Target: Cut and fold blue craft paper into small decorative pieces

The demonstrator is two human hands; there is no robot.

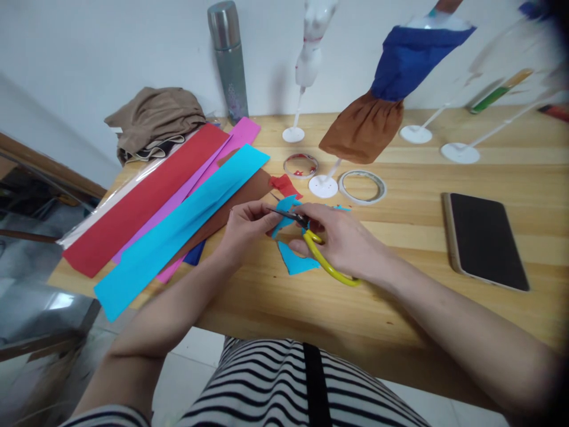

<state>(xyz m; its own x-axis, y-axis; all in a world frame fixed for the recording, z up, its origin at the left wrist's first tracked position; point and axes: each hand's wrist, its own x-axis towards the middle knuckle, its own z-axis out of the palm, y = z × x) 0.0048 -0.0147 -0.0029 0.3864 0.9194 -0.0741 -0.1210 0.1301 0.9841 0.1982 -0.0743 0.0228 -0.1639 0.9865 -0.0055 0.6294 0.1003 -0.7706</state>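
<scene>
My right hand is wrapped round scissors with yellow handles, their dark blades pointing left and parted. Between the thumb and fingers of my left hand is the edge of a small light-blue paper piece, right beside the blades. Beneath my hands, a light-blue paper scrap lies on the wooden table. Just behind them is a crumpled red scrap. My fingers hide part of the paper and the scissors' pivot area.
Folded paper strips in light blue, red, pink and brown lie left, near brown cloth and a flask. Behind stand a white mannequin and one dressed in blue and brown. Tape rolls and a phone lie right.
</scene>
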